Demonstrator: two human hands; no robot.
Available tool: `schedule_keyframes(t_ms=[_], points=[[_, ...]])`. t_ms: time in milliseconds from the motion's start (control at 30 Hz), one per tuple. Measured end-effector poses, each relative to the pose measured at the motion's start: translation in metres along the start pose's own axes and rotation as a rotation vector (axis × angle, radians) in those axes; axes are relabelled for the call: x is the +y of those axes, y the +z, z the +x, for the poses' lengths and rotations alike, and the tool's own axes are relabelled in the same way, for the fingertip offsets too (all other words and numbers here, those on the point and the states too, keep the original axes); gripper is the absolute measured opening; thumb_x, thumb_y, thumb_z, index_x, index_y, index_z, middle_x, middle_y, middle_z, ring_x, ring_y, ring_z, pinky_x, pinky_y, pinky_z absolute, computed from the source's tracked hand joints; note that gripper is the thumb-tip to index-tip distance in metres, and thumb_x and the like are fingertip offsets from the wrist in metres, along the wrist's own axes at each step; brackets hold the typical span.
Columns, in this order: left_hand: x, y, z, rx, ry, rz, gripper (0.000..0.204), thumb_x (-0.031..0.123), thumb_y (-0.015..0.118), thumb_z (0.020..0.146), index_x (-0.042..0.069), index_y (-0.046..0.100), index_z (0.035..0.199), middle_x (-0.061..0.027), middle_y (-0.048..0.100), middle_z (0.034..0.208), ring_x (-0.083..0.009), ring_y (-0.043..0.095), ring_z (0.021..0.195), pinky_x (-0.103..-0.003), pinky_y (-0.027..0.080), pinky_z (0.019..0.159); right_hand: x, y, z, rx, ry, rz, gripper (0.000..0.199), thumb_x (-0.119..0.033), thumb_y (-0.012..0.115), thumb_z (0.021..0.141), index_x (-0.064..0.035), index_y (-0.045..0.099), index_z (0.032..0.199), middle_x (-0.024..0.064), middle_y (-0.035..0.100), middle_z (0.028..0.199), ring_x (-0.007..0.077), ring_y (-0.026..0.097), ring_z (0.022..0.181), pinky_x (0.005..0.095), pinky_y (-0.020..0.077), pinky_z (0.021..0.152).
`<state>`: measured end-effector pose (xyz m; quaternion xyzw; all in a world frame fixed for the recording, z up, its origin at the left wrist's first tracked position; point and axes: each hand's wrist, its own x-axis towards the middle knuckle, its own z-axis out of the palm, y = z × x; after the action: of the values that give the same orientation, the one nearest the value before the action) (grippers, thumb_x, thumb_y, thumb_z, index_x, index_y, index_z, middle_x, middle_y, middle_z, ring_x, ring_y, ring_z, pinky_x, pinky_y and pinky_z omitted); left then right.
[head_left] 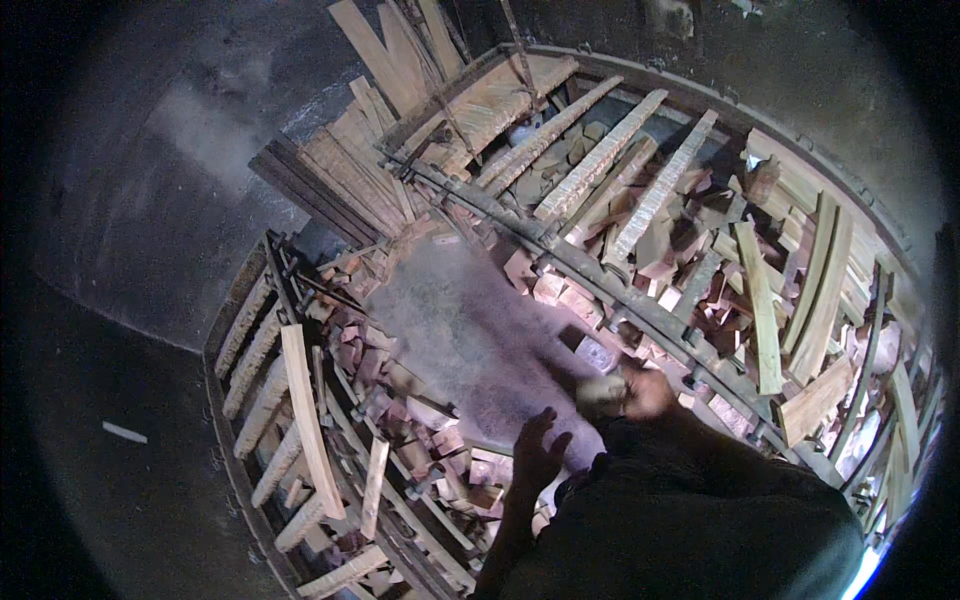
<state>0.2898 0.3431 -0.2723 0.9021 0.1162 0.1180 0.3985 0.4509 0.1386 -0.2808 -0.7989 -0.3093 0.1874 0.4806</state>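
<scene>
My right hand (648, 393) is smeared by motion in front of me. It appears closed round a pale wood block (600, 394), also blurred. Just beyond lies a whitish block (596, 353) at the edge of the scrap pile. To the left, my left hand (540, 447) is held over the floor with its fingers apart and nothing in it. Small wood offcuts (490, 467) lie on the ground near that hand.
Slatted racks stand on both sides: the right rack (575, 255) holds many offcuts and long strips, the left rack (270, 425) has boards across it. Between them runs a dusty grey floor (440, 310). Stacked planks (340, 175) lean at the far end.
</scene>
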Motion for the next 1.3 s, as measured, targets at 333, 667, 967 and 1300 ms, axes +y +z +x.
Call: schedule_keyframes(t_ms=[333, 667, 967, 1300], points=[[-0.151, -0.098, 0.008, 0.031, -0.280, 0.259, 0.039, 0.024, 0.069, 0.083, -0.003, 0.060, 0.109, -0.0193, 0.066, 0.098, -0.0364, 0.063, 0.094, -0.043, 0.051, 0.083, -0.001, 0.007, 0.275, 0.364, 0.122, 0.600, 0.021, -0.006, 0.058, 0.094, -0.0001, 0.063, 0.114, 0.0071, 0.068, 0.098, 0.0146, 0.060, 0.093, 0.0310, 0.0491, 0.083], [-0.315, -0.176, 0.106, 0.032, -0.748, -0.030, 0.047, 0.026, 0.065, 0.086, -0.004, 0.057, 0.121, -0.0233, 0.065, 0.105, -0.0397, 0.063, 0.093, -0.044, 0.051, 0.085, -0.011, 0.070, 0.550, 0.726, 0.088, 0.201, 0.027, -0.012, 0.058, 0.092, -0.0047, 0.066, 0.117, 0.0145, 0.071, 0.102, 0.0196, 0.065, 0.092, 0.0342, 0.0486, 0.085], [-0.406, -0.387, 0.373, 0.039, -0.580, 0.274, 0.034, 0.020, 0.058, 0.091, -0.004, 0.063, 0.114, -0.0241, 0.062, 0.119, -0.0358, 0.060, 0.111, -0.043, 0.049, 0.094, -0.012, 0.118, 0.746, 0.878, 0.079, 0.129, 0.025, -0.005, 0.063, 0.089, -0.0020, 0.067, 0.114, 0.0070, 0.070, 0.096, 0.0129, 0.060, 0.085, 0.0292, 0.0481, 0.080], [-0.485, -0.372, 0.600, -0.063, -0.056, 0.196, 0.031, 0.014, 0.070, 0.084, -0.002, 0.063, 0.110, -0.0165, 0.067, 0.108, -0.0310, 0.063, 0.104, -0.040, 0.049, 0.092, 0.061, 0.160, 0.877, 0.760, 0.306, 0.182, 0.022, -0.006, 0.060, 0.089, -0.0042, 0.067, 0.109, 0.0077, 0.068, 0.089, 0.0131, 0.059, 0.082, 0.0312, 0.0496, 0.078]])
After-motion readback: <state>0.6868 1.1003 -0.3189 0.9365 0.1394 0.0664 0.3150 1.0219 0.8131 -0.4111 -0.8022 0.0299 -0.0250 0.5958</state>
